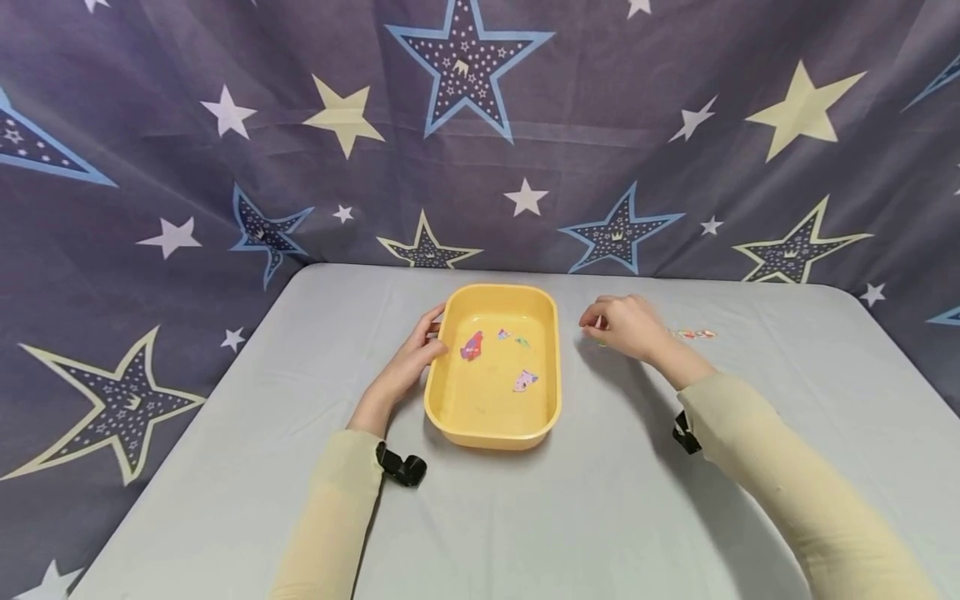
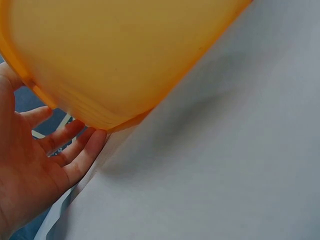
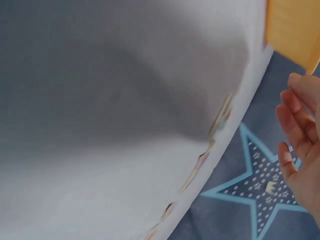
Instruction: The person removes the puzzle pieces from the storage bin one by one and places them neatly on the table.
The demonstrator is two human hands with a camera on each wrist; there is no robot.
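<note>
The left hand (image 1: 408,360) holds the yellow tub (image 1: 480,417) by its side, with the thumb up at the edge and the other fingers on the outside. The tub sits flat on the worktop (image 1: 600,500), between the two hands, touching the left one and a little apart from the right one. Four bits lie inside it: a red bit (image 1: 472,346) nearest the left hand, a pink bit (image 1: 503,334), a green bit (image 1: 522,342) and a purple bit (image 1: 525,381).

The right hand (image 1: 626,323) is up over the worktop, bent down, with its fingertips close together. I cannot tell if it holds something. More bits (image 1: 693,333) lie on the worktop under and behind the right hand, and they make a row in the right wrist view. Both arms have long yellow sleeves (image 1: 780,467). Past both hands hangs a dark cloth (image 1: 570,158) with stars all over it
</note>
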